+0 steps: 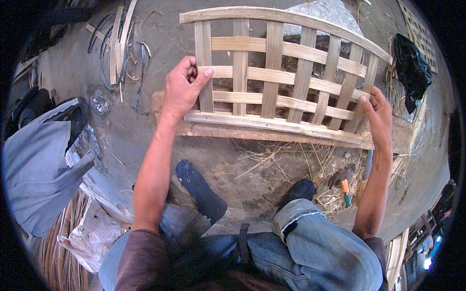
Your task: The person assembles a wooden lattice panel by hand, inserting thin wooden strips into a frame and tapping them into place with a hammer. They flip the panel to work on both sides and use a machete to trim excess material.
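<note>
One woven slat panel (273, 48) over the wooden board (204, 129) | uprights (240, 58), three cross-strips (238, 44), both rails (233, 13) in place; work left unclear | left hand (180, 91) pinching its left upright, right hand (379, 115) its right | orange-handled tool (345, 188) nearside of board

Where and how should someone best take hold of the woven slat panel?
The woven slat panel is likely best pinched by its outer upright slats, coming from both sides, where the left hand and right hand are. Those slats are flat and narrow; the panel is wide, so gripping both ends should steady it.
</note>
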### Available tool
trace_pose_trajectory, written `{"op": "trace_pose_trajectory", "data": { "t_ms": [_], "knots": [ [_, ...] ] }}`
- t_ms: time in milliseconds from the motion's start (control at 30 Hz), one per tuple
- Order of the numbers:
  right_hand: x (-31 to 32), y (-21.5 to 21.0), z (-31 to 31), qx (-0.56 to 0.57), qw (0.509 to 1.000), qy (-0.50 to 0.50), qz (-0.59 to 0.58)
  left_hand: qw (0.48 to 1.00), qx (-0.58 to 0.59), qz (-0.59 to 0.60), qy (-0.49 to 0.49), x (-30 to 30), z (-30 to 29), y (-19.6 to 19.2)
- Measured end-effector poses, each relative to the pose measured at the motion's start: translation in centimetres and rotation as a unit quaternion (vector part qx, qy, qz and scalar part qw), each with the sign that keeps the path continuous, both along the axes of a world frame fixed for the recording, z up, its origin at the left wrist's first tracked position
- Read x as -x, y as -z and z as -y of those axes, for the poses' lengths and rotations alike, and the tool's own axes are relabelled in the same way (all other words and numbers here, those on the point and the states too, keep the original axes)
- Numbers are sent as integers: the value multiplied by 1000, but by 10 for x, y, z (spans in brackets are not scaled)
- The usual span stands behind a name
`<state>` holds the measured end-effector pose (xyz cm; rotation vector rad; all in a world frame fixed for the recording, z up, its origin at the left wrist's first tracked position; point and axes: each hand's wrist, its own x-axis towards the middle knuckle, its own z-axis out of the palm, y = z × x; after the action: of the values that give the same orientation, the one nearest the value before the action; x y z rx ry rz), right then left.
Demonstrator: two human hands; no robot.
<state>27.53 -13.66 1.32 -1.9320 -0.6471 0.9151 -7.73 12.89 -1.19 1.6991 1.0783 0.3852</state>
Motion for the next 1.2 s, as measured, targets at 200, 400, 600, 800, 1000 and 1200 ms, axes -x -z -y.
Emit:
{"op": "trace_pose_trajectory", "data": {
  "t_ms": [200, 400, 600, 800, 1000, 1200],
  "knots": [
    [-3, -3, -1, 13, 1000, -3, -22, 1000, -14, 23, 8, -1, 3, 1],
    [8, 10, 15, -118, 988, 77, -64, 991, 42, 130, 15, 16, 1, 5],
    [-10, 31, 47, -197, 959, 88, -184, 984, 73, 162, 13, 21, 0, 0],
    [-11, 21, 49, -204, 958, 74, -189, 975, 58, 213, -1, 33, -6, 11],
    [-3, 18, 62, -226, 966, 77, -103, 964, 89, 251, -5, 32, -4, 7],
    [1, -29, 99, -289, 951, 63, -89, 949, 123, 284, -51, 47, 6, 22]
  ]
}}
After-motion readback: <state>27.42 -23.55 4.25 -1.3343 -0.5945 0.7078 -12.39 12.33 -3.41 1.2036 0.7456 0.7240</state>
